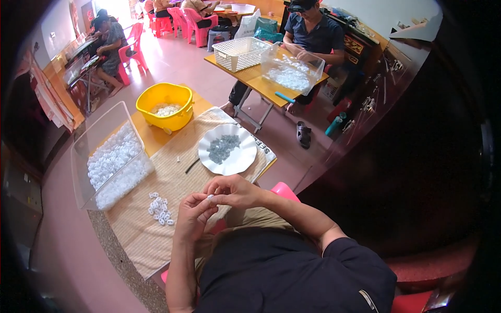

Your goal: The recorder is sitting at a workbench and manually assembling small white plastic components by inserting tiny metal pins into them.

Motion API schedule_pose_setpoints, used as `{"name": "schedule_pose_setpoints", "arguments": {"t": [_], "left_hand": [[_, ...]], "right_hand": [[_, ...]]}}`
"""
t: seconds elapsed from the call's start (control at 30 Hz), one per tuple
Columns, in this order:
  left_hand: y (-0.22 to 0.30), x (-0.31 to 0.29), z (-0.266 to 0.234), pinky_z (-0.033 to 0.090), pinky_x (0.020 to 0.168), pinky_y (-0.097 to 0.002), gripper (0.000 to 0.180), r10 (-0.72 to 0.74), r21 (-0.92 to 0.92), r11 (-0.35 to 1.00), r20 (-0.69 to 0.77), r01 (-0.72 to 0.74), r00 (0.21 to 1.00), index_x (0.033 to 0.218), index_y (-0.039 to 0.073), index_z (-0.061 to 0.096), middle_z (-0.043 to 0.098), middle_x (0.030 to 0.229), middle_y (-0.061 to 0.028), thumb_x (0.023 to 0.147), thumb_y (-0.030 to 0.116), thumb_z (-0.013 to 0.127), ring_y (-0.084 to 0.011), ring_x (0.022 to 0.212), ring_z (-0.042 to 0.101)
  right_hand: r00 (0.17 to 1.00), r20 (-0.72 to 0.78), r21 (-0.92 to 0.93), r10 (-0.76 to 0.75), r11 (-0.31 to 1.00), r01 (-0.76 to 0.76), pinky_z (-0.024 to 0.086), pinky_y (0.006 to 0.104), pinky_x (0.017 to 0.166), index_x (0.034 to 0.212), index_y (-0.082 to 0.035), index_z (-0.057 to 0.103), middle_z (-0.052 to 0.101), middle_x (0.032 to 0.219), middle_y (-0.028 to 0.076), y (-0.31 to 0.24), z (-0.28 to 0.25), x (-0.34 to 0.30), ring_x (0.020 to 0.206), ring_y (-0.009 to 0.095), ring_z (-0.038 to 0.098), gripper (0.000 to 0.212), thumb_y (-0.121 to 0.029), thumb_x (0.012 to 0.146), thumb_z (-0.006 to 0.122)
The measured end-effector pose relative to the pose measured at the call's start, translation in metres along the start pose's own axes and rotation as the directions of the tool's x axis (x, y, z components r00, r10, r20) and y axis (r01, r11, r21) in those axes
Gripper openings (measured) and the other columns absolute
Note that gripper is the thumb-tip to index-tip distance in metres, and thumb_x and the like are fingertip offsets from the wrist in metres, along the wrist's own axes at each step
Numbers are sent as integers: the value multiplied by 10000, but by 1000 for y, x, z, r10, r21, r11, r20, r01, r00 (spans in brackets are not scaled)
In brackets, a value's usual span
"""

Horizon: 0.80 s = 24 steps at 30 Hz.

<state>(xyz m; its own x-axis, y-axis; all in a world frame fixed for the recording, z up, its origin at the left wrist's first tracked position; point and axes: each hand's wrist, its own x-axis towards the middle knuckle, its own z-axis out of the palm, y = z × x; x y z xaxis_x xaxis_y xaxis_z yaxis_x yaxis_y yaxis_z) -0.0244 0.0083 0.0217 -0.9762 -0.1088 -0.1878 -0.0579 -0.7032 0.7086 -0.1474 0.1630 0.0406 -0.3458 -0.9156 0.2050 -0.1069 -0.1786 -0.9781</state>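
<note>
My left hand (pixel 194 213) and my right hand (pixel 233 191) meet above the near edge of the towel-covered table. Both are closed, fingertips pinched round a small white plastic piece (pixel 210 196), mostly covered by the fingers. Left of them lies a loose pile of small white oval pieces (pixel 160 209) with dark holes. Beyond my hands stands a white scalloped plate (pixel 249 156) holding a heap of small greyish clear parts (pixel 223 149). A thin black stick (pixel 192 166) and a tiny white part (pixel 178 159) rest on the towel (pixel 141 245).
A clear bin (pixel 82 177) of white pieces stands at the table's left, with a yellow basin (pixel 181 119) at its far side. Across the aisle, a person (pixel 313 36) works at another table (pixel 229 70) with a white basket (pixel 240 53) and clear bin. A sandal (pixel 303 134) lies on the floor.
</note>
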Motion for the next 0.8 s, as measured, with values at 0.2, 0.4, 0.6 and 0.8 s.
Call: {"name": "schedule_pose_setpoints", "arguments": {"t": [0.2,0.4,0.6,0.8], "left_hand": [[-1,0,0,578,714,-283,137,7,-7,1000,17,-7,1000,966,-24,621,664,895,-111,855,42,664,-180,787,663],[0,-3,-1,565,725,-283,154,9,-10,1000,-11,-9,1000,972,-28,618,659,911,-108,862,69,666,-176,799,656],[-2,5,-8,546,750,-279,203,-14,-12,1000,-23,14,1000,997,-16,604,643,940,-95,874,129,673,-158,840,633],[3,4,-9,560,753,-267,148,44,-59,997,-187,-56,981,949,3,621,673,932,-97,902,142,642,-144,779,644]], "right_hand": [[1000,-1,-1,31,1000,-31,479,236,741,984,1,605,609,1043,61,1,-1,0,859,88,571,124,-80,896,641],[999,-2,-6,41,999,-41,485,236,735,978,-4,607,609,1051,65,6,1,3,859,88,578,123,-81,891,649],[986,-152,-53,65,996,-74,469,206,682,915,-1,616,609,1044,81,-5,3,3,813,66,559,57,-30,877,647],[935,-339,10,102,994,-105,500,234,687,958,14,645,666,800,46,6,-6,6,748,101,622,177,-99,832,698]]}}
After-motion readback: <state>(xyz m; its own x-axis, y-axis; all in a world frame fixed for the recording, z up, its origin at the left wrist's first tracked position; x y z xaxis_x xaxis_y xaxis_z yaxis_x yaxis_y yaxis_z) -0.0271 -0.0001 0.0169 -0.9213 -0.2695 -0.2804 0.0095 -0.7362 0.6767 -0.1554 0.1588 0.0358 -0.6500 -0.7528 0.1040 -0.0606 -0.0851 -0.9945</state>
